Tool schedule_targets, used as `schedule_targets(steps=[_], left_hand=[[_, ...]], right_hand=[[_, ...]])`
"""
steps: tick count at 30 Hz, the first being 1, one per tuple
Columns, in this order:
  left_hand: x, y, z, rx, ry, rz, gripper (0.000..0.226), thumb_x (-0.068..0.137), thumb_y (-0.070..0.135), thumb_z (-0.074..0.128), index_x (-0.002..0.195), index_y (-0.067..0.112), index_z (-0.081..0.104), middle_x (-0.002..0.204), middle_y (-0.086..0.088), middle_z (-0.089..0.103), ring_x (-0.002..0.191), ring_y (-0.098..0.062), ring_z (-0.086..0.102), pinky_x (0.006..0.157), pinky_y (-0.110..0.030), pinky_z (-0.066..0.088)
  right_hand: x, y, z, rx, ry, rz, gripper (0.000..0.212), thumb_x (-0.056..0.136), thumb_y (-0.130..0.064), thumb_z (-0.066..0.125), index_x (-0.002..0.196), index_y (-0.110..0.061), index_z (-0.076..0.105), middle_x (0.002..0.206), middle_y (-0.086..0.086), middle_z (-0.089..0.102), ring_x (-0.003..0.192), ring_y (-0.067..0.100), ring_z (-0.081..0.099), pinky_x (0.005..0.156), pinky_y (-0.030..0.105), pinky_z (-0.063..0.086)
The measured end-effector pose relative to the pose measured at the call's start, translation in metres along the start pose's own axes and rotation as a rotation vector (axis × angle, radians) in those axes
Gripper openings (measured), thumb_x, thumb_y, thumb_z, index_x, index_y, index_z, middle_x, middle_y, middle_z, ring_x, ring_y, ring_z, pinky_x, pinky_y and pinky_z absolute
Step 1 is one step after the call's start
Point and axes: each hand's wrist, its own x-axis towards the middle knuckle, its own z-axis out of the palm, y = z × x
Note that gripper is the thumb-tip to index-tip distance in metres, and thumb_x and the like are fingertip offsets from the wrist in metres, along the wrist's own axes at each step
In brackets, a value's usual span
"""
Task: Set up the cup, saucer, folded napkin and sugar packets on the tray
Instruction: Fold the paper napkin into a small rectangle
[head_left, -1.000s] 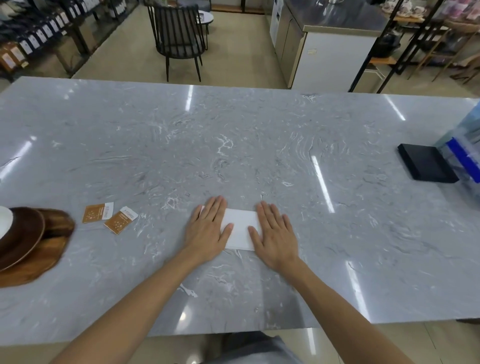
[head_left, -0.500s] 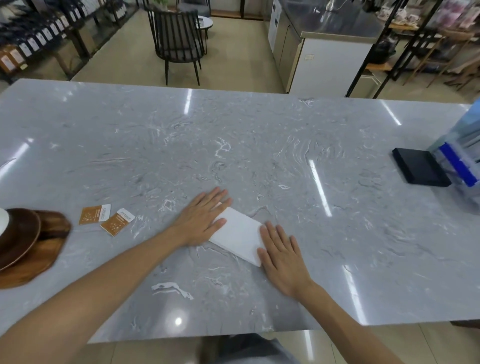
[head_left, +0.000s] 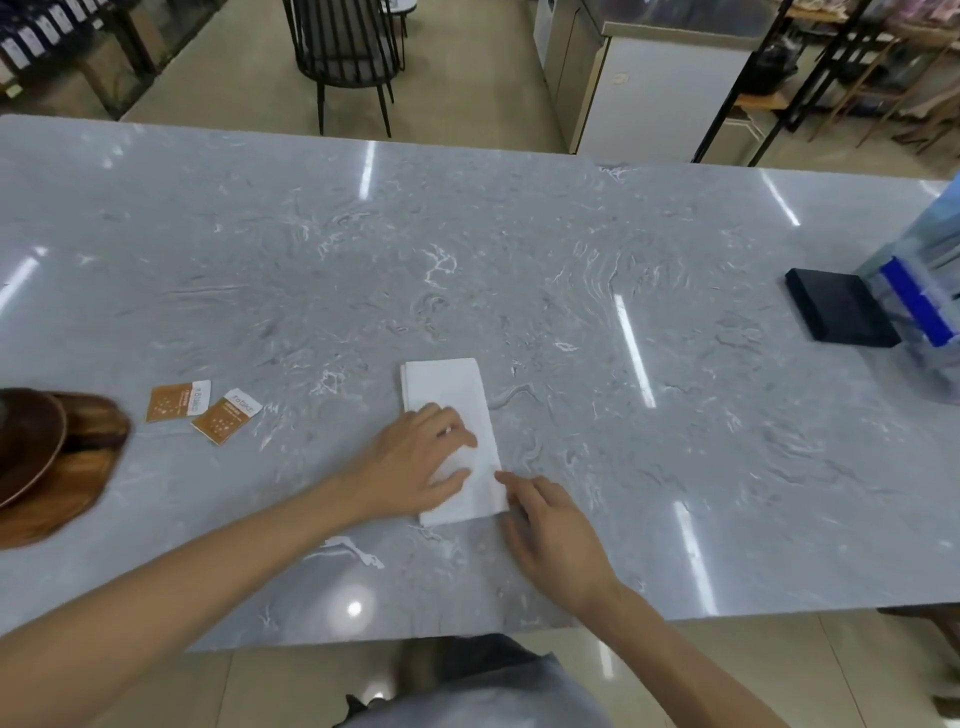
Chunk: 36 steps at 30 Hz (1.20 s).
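Grey marble-look table, cafe/shop floor behind w/ a black chair and counter. Left hand lies flat and spread on the white napkin, palm pinning its left-centre; nothing is clasped, just pressing down. Right hand is loosely open too, fingertips touching the napkin's near-right edge, rest of the hand on bare stone; holds nothing. Napkin is a narrow folded rectangle, long axis running away from the person, near half under the hands, far half clear.

Step looks like creasing/finishing the fold. To do it well: keep the left palm as anchor, run the right fingertips along the edge so layers stay aligned, press w/o dragging, since thin paper will skew or tear if slid on the slick top.

Two orange sugar packets lie well to the left, touching at a corner. Beyond them, at the frame's left edge, a dark wooden saucer rests on the wooden tray. Cup not visible. Black box far right.
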Motion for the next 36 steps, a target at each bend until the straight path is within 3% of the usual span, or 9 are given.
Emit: schedule_targets(steps=[5,10,14,19,25,28,31,33,36], left_hand=[[-0.058,0.023,0.010,-0.055,-0.058,-0.083,0.038,0.085,0.043,0.069,0.113,0.017,0.070,0.104,0.000,0.062,0.092,-0.018,0.057,0.074,-0.035,0.053],[-0.066,0.036,0.023,-0.012,0.074,-0.103,0.030,0.087,0.031,0.069,0.111,0.012,0.071,0.104,-0.006,0.065,0.092,-0.022,0.060,0.073,-0.039,0.055],[-0.064,0.045,0.030,-0.022,0.170,-0.159,0.038,0.086,0.027,0.068,0.120,0.012,0.067,0.115,-0.005,0.066,0.101,-0.023,0.062,0.080,-0.036,0.056],[-0.057,0.040,0.026,-0.106,0.216,-0.306,0.049,0.077,0.018,0.074,0.125,0.013,0.067,0.127,-0.003,0.068,0.116,-0.022,0.062,0.096,-0.036,0.054],[-0.052,0.018,0.018,-0.461,0.329,-0.364,0.034,0.082,0.002,0.076,0.116,0.010,0.075,0.120,0.005,0.071,0.113,-0.012,0.065,0.099,-0.028,0.052],[-0.052,0.012,0.016,-0.517,0.331,-0.406,0.034,0.086,-0.001,0.071,0.117,0.014,0.074,0.117,0.003,0.073,0.104,-0.014,0.070,0.091,-0.031,0.056],[-0.051,0.009,0.015,-0.539,0.324,-0.431,0.032,0.090,0.001,0.068,0.117,0.015,0.073,0.112,-0.001,0.074,0.094,-0.023,0.072,0.083,-0.038,0.057],[-0.048,0.008,0.014,-0.542,0.347,-0.427,0.027,0.092,0.003,0.067,0.116,0.012,0.073,0.112,-0.002,0.074,0.096,-0.025,0.072,0.085,-0.041,0.057],[-0.044,0.007,0.011,-0.544,0.346,-0.435,0.025,0.093,0.001,0.066,0.116,0.010,0.073,0.113,-0.001,0.074,0.102,-0.020,0.071,0.089,-0.039,0.056]], right_hand=[[0.019,0.022,-0.013,-0.195,-0.003,-0.318,0.023,0.095,-0.020,0.068,0.115,-0.010,0.074,0.102,0.009,0.072,0.088,0.028,0.069,0.070,0.039,0.062],[0.028,0.030,-0.016,-0.314,0.056,-0.547,0.011,0.092,-0.016,0.072,0.097,-0.006,0.076,0.082,0.009,0.072,0.070,0.027,0.068,0.053,0.039,0.058],[0.038,0.015,-0.027,-0.312,0.140,-0.575,0.010,0.090,-0.015,0.070,0.086,-0.008,0.075,0.075,0.006,0.068,0.066,0.025,0.066,0.046,0.037,0.054],[0.051,-0.012,-0.043,-0.163,0.235,-0.451,0.007,0.083,-0.020,0.066,0.081,-0.015,0.072,0.071,-0.003,0.062,0.062,0.018,0.060,0.040,0.034,0.049],[0.061,-0.010,-0.052,0.017,0.208,-0.373,0.008,0.088,-0.018,0.067,0.090,-0.016,0.074,0.084,-0.005,0.064,0.071,0.013,0.061,0.053,0.036,0.056],[0.064,0.007,-0.050,0.153,0.124,-0.360,0.021,0.095,-0.027,0.059,0.108,-0.018,0.072,0.110,-0.006,0.066,0.097,0.011,0.066,0.068,0.030,0.059],[0.067,0.027,-0.046,0.263,-0.071,-0.350,0.047,0.089,-0.020,0.057,0.136,-0.021,0.058,0.137,-0.005,0.058,0.121,0.014,0.060,0.083,0.028,0.058],[0.071,0.033,-0.039,0.210,-0.126,-0.337,0.059,0.086,-0.017,0.063,0.143,-0.023,0.050,0.144,-0.007,0.053,0.115,0.013,0.062,0.084,0.032,0.058],[0.082,0.033,-0.028,0.217,-0.086,-0.339,0.057,0.086,-0.021,0.065,0.141,-0.023,0.052,0.144,-0.007,0.054,0.092,0.002,0.063,0.076,0.026,0.058]])
